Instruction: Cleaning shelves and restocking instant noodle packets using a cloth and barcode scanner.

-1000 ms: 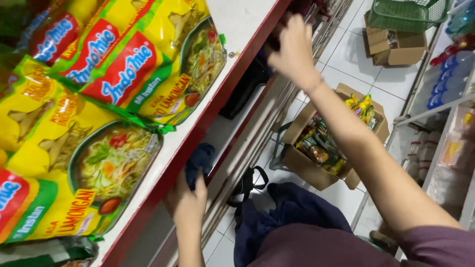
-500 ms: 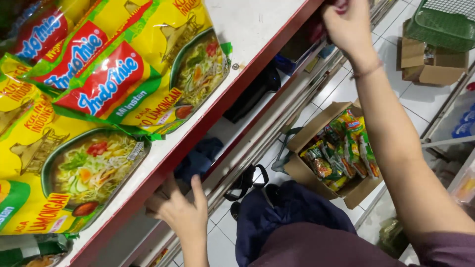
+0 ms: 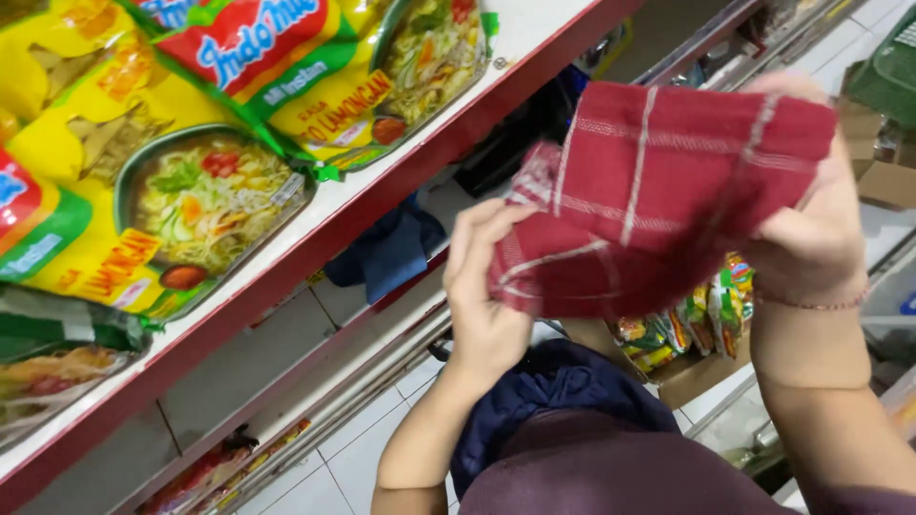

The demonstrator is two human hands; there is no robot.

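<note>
A dark red cloth (image 3: 658,195) with thin white check lines hangs spread between both my hands in front of the shelf. My left hand (image 3: 485,296) pinches its lower left corner. My right hand (image 3: 811,224) grips its right edge, a thin bracelet on that wrist. Large yellow, red and green instant noodle packs (image 3: 205,181) lie on the white shelf with a red front edge (image 3: 286,272) to my left.
A blue cloth (image 3: 386,250) lies on the shelf below. An open cardboard box of noodle packets (image 3: 682,334) stands on the white tiled floor (image 3: 358,453). A green basket (image 3: 883,76) shows at the top right. My dark clothes fill the bottom.
My right hand came down from the upper shelf with the red cloth, and my left hand rose from the lower shelf edge to take its other side.
</note>
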